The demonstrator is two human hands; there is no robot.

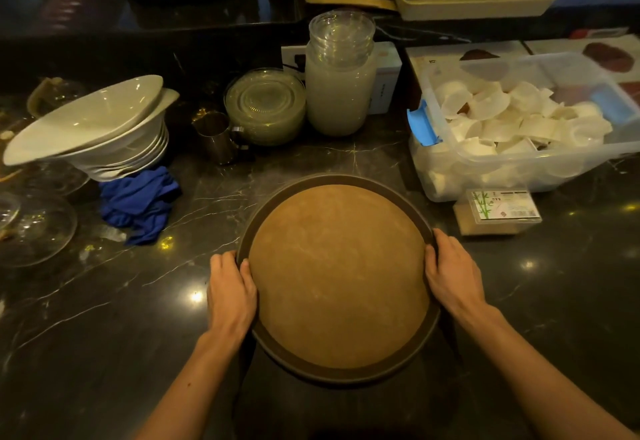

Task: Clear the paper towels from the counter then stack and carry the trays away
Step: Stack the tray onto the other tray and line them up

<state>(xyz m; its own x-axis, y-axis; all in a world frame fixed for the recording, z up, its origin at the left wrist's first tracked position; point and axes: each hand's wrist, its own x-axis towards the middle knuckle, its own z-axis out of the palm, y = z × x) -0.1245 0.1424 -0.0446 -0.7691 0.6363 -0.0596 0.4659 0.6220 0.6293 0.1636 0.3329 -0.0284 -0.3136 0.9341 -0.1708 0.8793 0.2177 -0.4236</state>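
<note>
A round brown tray (337, 273) with a dark rim lies on the black marble counter (104, 318) in front of me, its near edge over the counter's front. My left hand (230, 292) grips the tray's left rim, thumb on top. My right hand (452, 271) grips the right rim the same way. The tray's surface is bare. I cannot tell whether another tray lies under it. No paper towel shows on the counter near the tray.
A crumpled blue cloth (138, 204) lies left of the tray beside stacked white bowls (100, 128). Behind stand a metal cup (216, 136), glass plates (265, 105) and a jar (341, 93). A clear bin of white cups (519, 121) and a small packet (498, 209) sit right.
</note>
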